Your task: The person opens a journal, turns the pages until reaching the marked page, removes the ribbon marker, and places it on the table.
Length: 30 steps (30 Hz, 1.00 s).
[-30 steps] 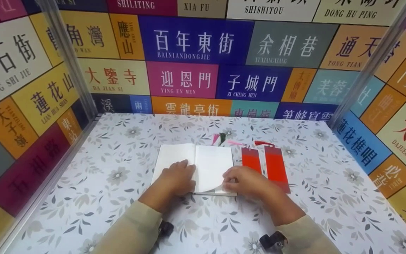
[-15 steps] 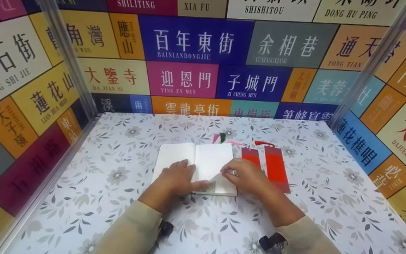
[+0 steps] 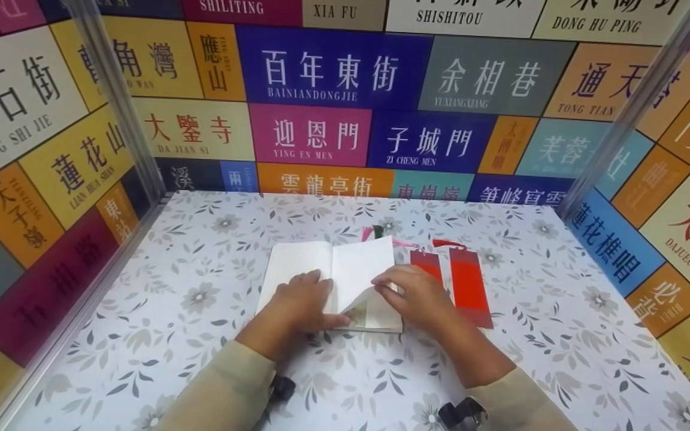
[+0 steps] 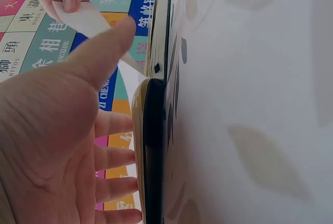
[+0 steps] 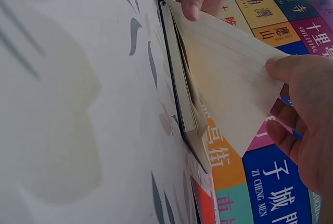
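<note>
A notebook (image 3: 297,257) with blank white pages lies spread on the table. My left hand (image 3: 303,302) rests on its left page, fingers extended; the thumb reaches across the bottom of the fold. In the left wrist view those straight fingers touch the page edge. With thumb and fingertips my right hand (image 3: 420,296) pinches the lower right corner of a page (image 3: 363,263), which is lifted and bent up. Part of a greenish picture (image 3: 357,312) shows on the page beneath. The right wrist view has the raised page (image 5: 234,73) stretched between notebook and right hand (image 5: 307,109).
Two red bookmarks (image 3: 471,281) with tassels lie right of the notebook, one partly behind my right hand. Pink and green tassels (image 3: 374,232) stick out past the notebook's top edge. A floral cloth (image 3: 201,359) covers the table. Colourful sign-covered walls (image 3: 333,72) stand around it.
My right hand has lifted the page's lower corner up and slightly left, uncovering part of the picture below. My left thumb has stretched out to the right; the rest of that hand stays put.
</note>
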{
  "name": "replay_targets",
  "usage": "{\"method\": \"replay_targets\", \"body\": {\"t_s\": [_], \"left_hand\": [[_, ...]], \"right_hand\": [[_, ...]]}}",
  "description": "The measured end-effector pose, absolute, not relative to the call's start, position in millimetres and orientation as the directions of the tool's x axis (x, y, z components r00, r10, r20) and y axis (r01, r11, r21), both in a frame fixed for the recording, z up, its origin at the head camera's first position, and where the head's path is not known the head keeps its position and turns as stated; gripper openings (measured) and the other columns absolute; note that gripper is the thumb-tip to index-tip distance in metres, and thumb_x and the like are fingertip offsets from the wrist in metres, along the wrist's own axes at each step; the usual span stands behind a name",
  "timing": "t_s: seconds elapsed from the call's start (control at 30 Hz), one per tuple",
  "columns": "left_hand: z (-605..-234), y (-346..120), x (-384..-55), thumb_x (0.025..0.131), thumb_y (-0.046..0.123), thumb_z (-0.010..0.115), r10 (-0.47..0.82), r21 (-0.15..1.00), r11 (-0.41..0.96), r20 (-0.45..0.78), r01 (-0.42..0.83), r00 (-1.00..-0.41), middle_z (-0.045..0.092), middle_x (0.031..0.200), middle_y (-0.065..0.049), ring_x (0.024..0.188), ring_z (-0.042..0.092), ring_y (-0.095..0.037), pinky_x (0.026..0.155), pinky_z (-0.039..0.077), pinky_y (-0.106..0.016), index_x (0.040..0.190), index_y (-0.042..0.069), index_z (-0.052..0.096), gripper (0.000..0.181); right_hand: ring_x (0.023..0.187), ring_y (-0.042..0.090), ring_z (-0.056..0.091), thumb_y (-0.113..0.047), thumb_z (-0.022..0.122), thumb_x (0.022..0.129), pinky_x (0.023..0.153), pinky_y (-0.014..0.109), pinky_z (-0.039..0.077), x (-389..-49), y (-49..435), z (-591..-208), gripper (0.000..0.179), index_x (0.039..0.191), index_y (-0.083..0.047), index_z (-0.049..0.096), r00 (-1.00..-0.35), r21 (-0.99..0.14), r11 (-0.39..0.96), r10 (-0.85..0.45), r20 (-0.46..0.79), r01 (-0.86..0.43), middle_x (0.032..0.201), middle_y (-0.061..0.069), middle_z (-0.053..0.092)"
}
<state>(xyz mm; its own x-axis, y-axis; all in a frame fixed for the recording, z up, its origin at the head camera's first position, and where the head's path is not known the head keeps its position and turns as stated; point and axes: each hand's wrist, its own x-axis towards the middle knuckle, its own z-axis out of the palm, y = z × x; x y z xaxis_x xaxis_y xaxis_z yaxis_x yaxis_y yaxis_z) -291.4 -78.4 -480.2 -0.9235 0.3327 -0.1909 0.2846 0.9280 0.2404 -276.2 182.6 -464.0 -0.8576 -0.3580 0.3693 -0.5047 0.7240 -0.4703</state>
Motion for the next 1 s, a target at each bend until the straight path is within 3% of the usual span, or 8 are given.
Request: {"method": "replay_targets", "body": {"t_s": [0.13, 0.33, 0.57, 0.77, 1.0], "left_hand": [[-482.9, -78.5, -291.7, 0.084, 0.08, 0.072, 0.338, 0.24, 0.923, -0.139, 0.3, -0.931, 0.054, 0.158, -0.013, 0.142, 0.055, -0.039, 0.12, 0.045, -0.061, 0.155, 0.015, 0.055, 0.098], [-482.8, -76.8, -292.6, 0.085, 0.077, 0.074, 0.312, 0.263, 0.926, -0.131, 0.271, -0.941, 0.048, 0.167, -0.012, 0.151, 0.048, -0.04, 0.126, 0.039, -0.06, 0.158, 0.016, 0.052, 0.098], [-480.8, -74.4, -293.3, 0.086, 0.072, 0.077, 0.263, 0.292, 0.932, -0.129, 0.217, -0.956, 0.045, 0.17, -0.011, 0.156, 0.044, -0.039, 0.127, 0.037, -0.062, 0.165, 0.02, 0.043, 0.1], [-478.1, -73.9, -291.8, 0.087, 0.074, 0.074, 0.247, 0.289, 0.936, -0.129, 0.201, -0.96, 0.047, 0.168, -0.01, 0.154, 0.046, -0.038, 0.127, 0.039, -0.06, 0.168, 0.02, 0.035, 0.105], [-477.7, -74.7, -292.4, 0.088, 0.071, 0.076, 0.235, 0.298, 0.934, -0.102, 0.195, -0.967, 0.049, 0.166, -0.011, 0.151, 0.049, -0.038, 0.124, 0.042, -0.062, 0.171, 0.019, 0.028, 0.109]], "right_hand": [[0.116, 0.008, 0.072, -0.032, 0.08, 0.098, 0.103, 0.033, 0.062, -276.3, 182.7, -463.6, 0.022, 0.12, -0.029, 0.081, -0.864, -0.466, 0.734, -0.356, 0.357, -0.495, 0.12, -0.019, 0.077], [0.116, 0.013, 0.071, -0.028, 0.079, 0.099, 0.103, 0.037, 0.063, -277.6, 183.3, -463.4, 0.021, 0.12, -0.026, 0.081, -0.877, -0.472, 0.746, -0.34, 0.338, -0.471, 0.118, -0.012, 0.079], [0.118, 0.01, 0.07, -0.029, 0.079, 0.098, 0.105, 0.037, 0.062, -276.5, 183.0, -463.0, 0.022, 0.119, -0.036, 0.08, -0.892, -0.491, 0.751, -0.311, 0.327, -0.442, 0.12, -0.019, 0.076], [0.122, 0.012, 0.069, -0.031, 0.079, 0.098, 0.107, 0.04, 0.061, -277.5, 183.2, -465.1, 0.023, 0.121, -0.032, 0.079, -0.904, -0.507, 0.752, -0.301, 0.303, -0.421, 0.123, -0.017, 0.075], [0.135, 0.014, 0.064, -0.036, 0.079, 0.098, 0.109, 0.043, 0.06, -278.0, 183.7, -465.0, 0.033, 0.13, -0.042, 0.072, -0.923, -0.525, 0.762, -0.276, 0.269, -0.381, 0.138, -0.017, 0.069]]}}
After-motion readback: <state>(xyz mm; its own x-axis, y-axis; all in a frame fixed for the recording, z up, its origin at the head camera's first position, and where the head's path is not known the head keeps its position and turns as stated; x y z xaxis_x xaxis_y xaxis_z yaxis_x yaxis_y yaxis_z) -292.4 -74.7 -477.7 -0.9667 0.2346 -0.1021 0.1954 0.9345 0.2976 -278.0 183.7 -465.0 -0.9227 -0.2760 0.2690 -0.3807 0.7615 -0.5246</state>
